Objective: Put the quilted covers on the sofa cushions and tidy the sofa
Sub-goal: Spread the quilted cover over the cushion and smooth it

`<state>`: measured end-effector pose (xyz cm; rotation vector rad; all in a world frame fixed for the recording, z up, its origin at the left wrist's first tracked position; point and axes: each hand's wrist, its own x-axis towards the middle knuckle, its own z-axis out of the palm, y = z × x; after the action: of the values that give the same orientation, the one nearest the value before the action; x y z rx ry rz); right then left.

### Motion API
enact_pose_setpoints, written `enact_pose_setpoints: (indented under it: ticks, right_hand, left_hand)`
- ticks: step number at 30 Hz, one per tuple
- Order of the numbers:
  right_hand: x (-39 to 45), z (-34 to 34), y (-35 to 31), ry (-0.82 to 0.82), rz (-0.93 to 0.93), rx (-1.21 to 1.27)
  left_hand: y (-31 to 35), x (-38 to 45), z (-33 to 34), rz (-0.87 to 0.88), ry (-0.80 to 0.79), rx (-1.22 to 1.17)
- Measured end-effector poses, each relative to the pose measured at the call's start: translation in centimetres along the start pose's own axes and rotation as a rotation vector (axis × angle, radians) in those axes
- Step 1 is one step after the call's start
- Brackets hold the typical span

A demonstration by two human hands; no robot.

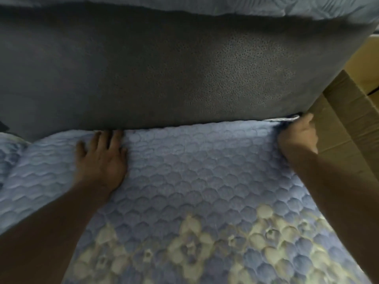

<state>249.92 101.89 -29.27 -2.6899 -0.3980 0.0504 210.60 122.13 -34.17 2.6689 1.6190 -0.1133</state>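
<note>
A blue quilted cover with pale flower shapes near its front lies over the seat cushion and fills the lower half of the view. Its far edge meets the dark grey sofa backrest. My left hand lies flat on the cover, fingers straight, with the fingertips at the crease under the backrest. My right hand is curled at the cover's far right corner, where it grips the bunched edge of the fabric. More blue quilted fabric lies along the top of the backrest.
A brown cardboard box stands close against the sofa's right side, next to my right hand. Another quilted piece shows at the left edge, beside this cushion.
</note>
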Motion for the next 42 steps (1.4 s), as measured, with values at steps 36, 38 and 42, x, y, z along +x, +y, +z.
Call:
enact_pose_setpoints:
  ticks: [36, 38, 42]
  right_hand:
    - [-7.7, 8.8, -6.8, -0.178, -0.811, -0.178]
    - [-9.2, 8.7, -6.5, 0.102, -0.907, -0.249]
    - [-10.2, 8.2, -6.5, 0.340, -0.717, -0.375]
  left_hand:
    - [-3.7, 7.4, -0.8, -0.128, -0.408, -0.192]
    - [-1.7, 5.9, -0.2, -0.219, -0.250, 0.043]
    - [0.3, 5.0, -0.1, -0.347, -0.160, 0.154]
